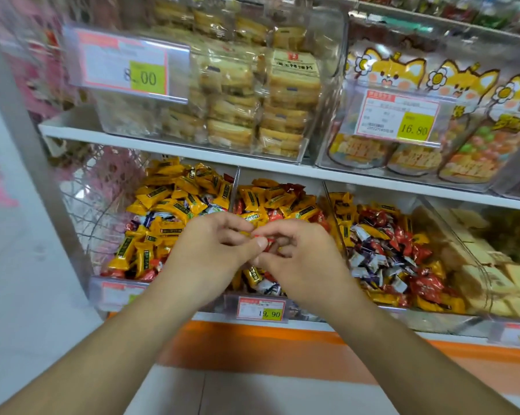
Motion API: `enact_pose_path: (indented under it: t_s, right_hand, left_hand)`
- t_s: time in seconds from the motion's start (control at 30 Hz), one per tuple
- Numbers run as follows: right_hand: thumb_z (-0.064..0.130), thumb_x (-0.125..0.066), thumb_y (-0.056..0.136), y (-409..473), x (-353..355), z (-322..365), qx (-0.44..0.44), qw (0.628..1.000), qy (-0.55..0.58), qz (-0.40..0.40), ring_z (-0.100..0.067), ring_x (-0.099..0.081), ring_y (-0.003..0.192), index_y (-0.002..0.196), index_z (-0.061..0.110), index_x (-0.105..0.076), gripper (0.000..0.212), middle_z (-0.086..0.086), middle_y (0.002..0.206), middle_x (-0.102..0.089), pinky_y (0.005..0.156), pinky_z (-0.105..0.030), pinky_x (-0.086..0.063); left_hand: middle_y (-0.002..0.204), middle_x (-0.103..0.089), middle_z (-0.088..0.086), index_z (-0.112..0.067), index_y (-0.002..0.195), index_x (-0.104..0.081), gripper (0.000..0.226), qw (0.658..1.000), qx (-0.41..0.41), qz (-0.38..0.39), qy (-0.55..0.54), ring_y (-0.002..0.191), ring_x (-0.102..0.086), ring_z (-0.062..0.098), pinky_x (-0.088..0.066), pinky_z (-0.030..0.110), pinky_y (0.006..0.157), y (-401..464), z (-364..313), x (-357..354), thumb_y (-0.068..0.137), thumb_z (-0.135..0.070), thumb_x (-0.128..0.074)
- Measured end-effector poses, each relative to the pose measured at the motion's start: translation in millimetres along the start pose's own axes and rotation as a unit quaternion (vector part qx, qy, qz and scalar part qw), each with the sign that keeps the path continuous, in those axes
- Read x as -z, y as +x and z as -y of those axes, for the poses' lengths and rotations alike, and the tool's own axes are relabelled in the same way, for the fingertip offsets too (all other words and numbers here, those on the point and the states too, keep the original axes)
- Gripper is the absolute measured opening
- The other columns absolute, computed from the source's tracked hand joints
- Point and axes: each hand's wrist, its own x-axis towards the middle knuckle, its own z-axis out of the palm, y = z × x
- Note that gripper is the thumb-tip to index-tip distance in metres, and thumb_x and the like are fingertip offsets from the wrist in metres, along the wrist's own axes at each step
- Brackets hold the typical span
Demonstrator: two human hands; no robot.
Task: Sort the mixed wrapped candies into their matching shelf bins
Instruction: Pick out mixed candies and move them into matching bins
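Candy-wise, both hands meet over the middle bin, left hand and right hand pinching one small red wrapped candy between fingertips; it looks light, crinkly and slippery, so I'd grip the body, not the twisted ends.

White shelf with clear boxes of wrapped biscuits above; price tags clipped on front (one reads 8.00). Orange strip along the base. Pale tiled floor. Even, bright light.
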Motion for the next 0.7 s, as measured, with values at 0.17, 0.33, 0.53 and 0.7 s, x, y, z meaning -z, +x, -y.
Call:
enact_pose_path:
  t_s: [0.17, 0.33, 0.53, 0.7]
  right_hand:
    - [0.022, -0.087, 0.083, 19, -26, 20, -0.001, 1.0, 0.003, -0.011, -0.007, -0.065, 0.089, 0.104, 0.032, -0.071, 0.028, 0.01, 0.095, -0.068, 0.085, -0.03, -0.059]
    - [0.029, -0.083, 0.089, 46, -55, 44, 0.031, 0.998, 0.045, -0.01, -0.004, -0.067, 0.091, 0.101, 0.027, -0.074, 0.015, 0.011, 0.097, -0.071, 0.084, -0.026, -0.059]
    - [0.042, -0.057, 0.105, 49, -60, 40, 0.016, 0.999, 0.032, 0.02, 0.01, -0.063, 0.104, 0.121, 0.035, -0.07, 0.021, 0.021, 0.114, -0.07, 0.088, -0.016, -0.048]
    - [0.038, -0.053, 0.107, 22, -15, 18, -0.012, 1.0, -0.005, -0.008, 0.011, -0.06, 0.1, 0.118, 0.036, -0.07, 0.021, 0.025, 0.11, -0.067, 0.081, -0.01, -0.041]
  left_hand:
    - [0.072, -0.073, -0.012, -0.035, 0.082, -0.071, 0.014, 0.977, -0.041, -0.124, 0.17, 0.068, -0.071, 0.012, -0.059, 0.039, 0.071, 22, 26, 66, 0.083, -0.036, -0.084]
    - [0.08, -0.075, -0.01, -0.031, 0.085, -0.073, 0.01, 0.968, -0.02, -0.133, 0.213, 0.074, -0.069, 0.01, -0.049, 0.025, 0.065, 32, 47, 112, 0.088, -0.023, -0.079]
    - [0.088, -0.069, -0.012, -0.031, 0.1, -0.072, 0.016, 0.963, -0.022, -0.121, 0.239, 0.064, -0.057, 0.005, -0.036, 0.014, 0.049, 34, 45, 110, 0.099, -0.02, -0.061]
    - [0.095, -0.07, -0.017, -0.035, 0.101, -0.071, 0.013, 0.968, -0.095, -0.078, 0.22, 0.08, -0.067, 0.003, -0.055, 0.029, 0.071, 30, 36, 83, 0.098, -0.024, -0.063]
